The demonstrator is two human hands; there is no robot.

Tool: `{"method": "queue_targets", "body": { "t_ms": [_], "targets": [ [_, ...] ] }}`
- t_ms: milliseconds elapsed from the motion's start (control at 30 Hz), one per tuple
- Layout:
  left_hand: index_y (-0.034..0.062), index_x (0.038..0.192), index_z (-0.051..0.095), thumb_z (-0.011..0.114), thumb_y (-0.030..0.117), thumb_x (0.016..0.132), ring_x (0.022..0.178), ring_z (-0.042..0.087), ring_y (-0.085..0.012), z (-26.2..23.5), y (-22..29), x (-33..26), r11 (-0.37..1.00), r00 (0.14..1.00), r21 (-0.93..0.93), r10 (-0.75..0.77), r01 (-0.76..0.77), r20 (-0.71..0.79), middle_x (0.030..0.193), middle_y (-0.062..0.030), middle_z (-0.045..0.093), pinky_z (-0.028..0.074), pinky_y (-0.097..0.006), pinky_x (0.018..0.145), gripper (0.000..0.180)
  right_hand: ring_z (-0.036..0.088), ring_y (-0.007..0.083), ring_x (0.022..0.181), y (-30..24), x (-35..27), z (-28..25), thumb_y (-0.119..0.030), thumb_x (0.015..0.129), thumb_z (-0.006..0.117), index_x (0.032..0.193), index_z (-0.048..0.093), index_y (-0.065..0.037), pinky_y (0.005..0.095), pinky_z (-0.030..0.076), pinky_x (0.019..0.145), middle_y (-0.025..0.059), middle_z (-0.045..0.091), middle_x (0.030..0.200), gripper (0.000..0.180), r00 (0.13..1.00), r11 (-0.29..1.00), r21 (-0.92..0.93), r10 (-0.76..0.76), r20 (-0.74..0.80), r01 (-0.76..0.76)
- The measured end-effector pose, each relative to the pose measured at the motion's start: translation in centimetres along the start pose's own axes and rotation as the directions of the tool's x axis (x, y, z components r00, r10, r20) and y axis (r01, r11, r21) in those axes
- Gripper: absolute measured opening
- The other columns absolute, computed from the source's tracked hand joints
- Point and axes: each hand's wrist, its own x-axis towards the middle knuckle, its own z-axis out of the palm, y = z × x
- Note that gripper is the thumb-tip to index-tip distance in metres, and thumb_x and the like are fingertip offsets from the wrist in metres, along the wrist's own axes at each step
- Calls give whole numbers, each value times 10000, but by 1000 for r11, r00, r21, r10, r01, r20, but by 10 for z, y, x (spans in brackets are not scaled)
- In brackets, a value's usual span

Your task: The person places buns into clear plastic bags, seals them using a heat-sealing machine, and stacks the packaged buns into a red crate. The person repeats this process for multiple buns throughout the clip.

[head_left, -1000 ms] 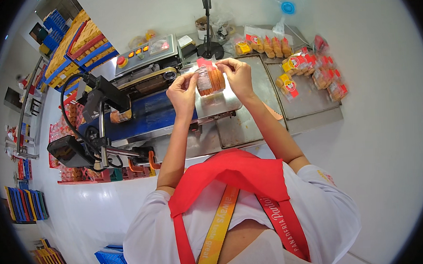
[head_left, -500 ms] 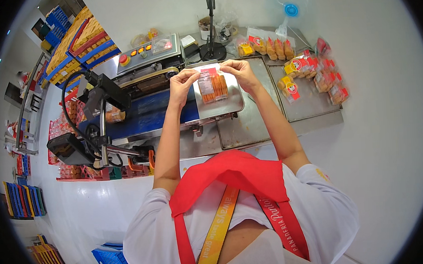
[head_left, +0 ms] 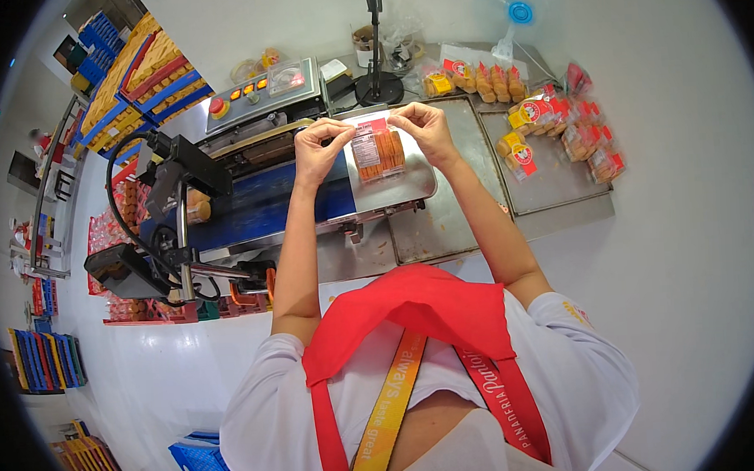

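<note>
My bag of biscuits (head_left: 379,154) could drop crooked, I think, if a pinch slips. Its red top (head_left: 376,125) points away from me, and its long side runs that way too. My left hand (head_left: 319,149) and right hand (head_left: 428,132) pinch its top corners. It's over the shiny plate (head_left: 407,191), maybe touching.

Bakery packing room — conveyor (head_left: 260,206), stacked bread trays (head_left: 172,93)

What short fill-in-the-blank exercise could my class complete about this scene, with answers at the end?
The left hand is at one upper corner of the packet, and the ____ hand is at the other.
The belt to the packet's left is coloured ____.
The neckerchief is coloured ____.
Missing words: right; blue; red.
</note>
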Motion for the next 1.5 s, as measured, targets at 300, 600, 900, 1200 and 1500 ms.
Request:
{"method": "queue_targets", "body": {
  "t_ms": [300, 600, 900, 1200, 1500],
  "targets": [
    [37, 841, 559, 710, -24, 771, 735, 587, -57, 2, 24, -12, 964, 973, -150, -229, 221, -39, 789, -8, 639, 475, -198, 679, 177, 603, 79, 761, -18, -26, 16, -57, 831, 683, 839, 640, -8, 234, 485, 730, 47, 668, 829, 65, 981, 950, -273, -181, -75, 155],
    [71, 687, 631, 723, 88, 614, 708, 666, -275, 15, -38, 52, 516, 986, 845, -147, 140, -74, 704, -121, 663, 518, -372, 672, 119, 624, 136, 594, 51, 56, 1, -43, 678, 752, 806, 619, -13, 282, 482, 586, 86, 655, 644, 187, 986, 710, -689, 43, -159, -142],
    [115, 771, 718, 745, 99, 642, 774, 674, -281, 19, -38, 52, 447, 963, 870, -251, 205, -98, 770, -114, 686, 534, -382, 747, 132, 649, 296, 739, 48, 71, 14, -138, 656, 697, 670, 656, -51, 385, 520, 670, 126, 643, 726, 98, 894, 50, -898, -131, 428, 437],
    [82, 834, 735, 599, 43, 745, 813, 658, -353, 6, -48, 41, 500, 966, 851, -257, 159, -29, 829, -193, 671, 520, -408, 783, 167, 564, 372, 923, 23, 45, 44, -433, 913, 452, 1109, 663, -203, 454, 489, 774, 231, 578, 945, 368, 900, 131, -928, 230, 370, 348],
    [22, 1218, 564, 772, 145, 720, 1030, 614, -239, -9, 5, -57, 770, 991, 626, -132, 125, -36, 1172, -157, 589, 529, -349, 821, 554, 502, 343, 975, 47, 31, 94, -354, 886, 525, 961, 719, -152, 445, 428, 842, 129, 624, 954, 290, 954, 185, -941, 45, 296, 283]
  ]
}}
